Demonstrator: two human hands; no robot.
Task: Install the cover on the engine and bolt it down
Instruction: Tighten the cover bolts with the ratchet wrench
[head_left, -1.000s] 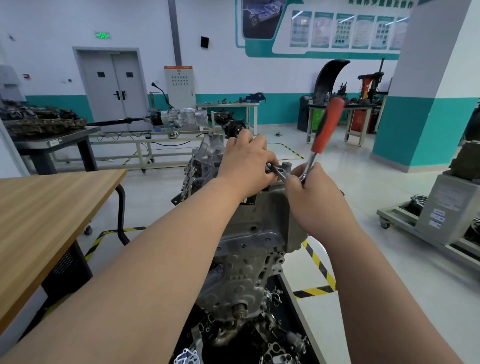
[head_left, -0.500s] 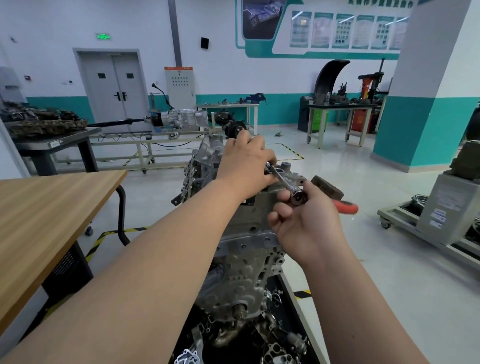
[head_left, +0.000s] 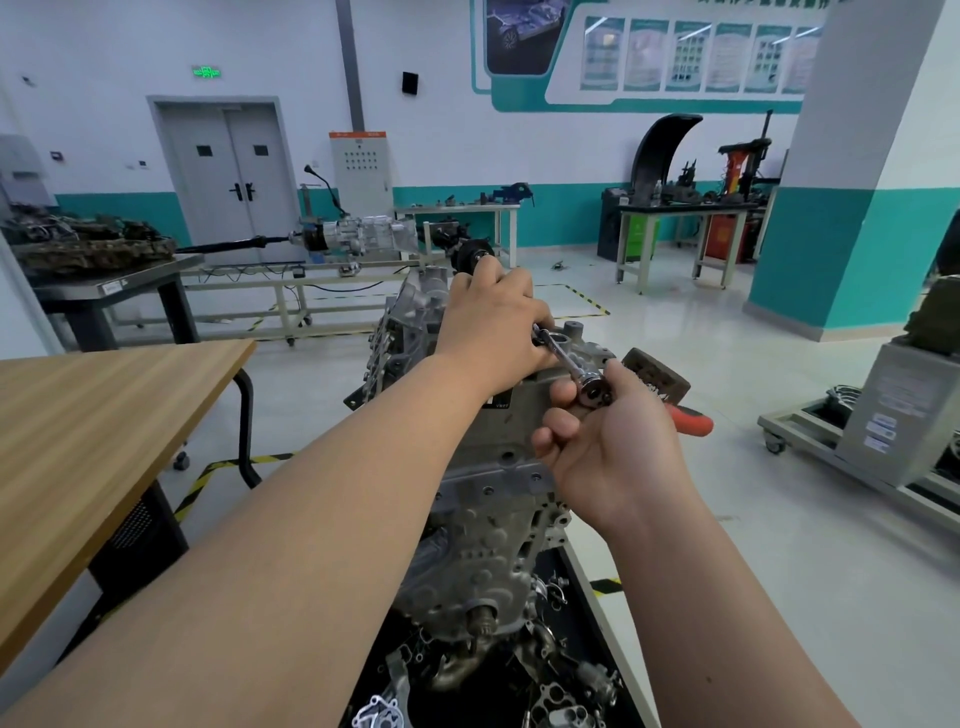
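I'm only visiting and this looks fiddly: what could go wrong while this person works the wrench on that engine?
The left hand hides where the thin steel extension bar meets the grey metal engine; a slip there might pinch it. The right hand grips the red-handled ratchet at its head, so leverage may be weak and the fastening left loose.

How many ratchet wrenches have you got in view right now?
1. The ratchet is gripped near its head by the right hand above the engine. Its extension runs up to the left hand. Others may lie hidden among parts in the tray.
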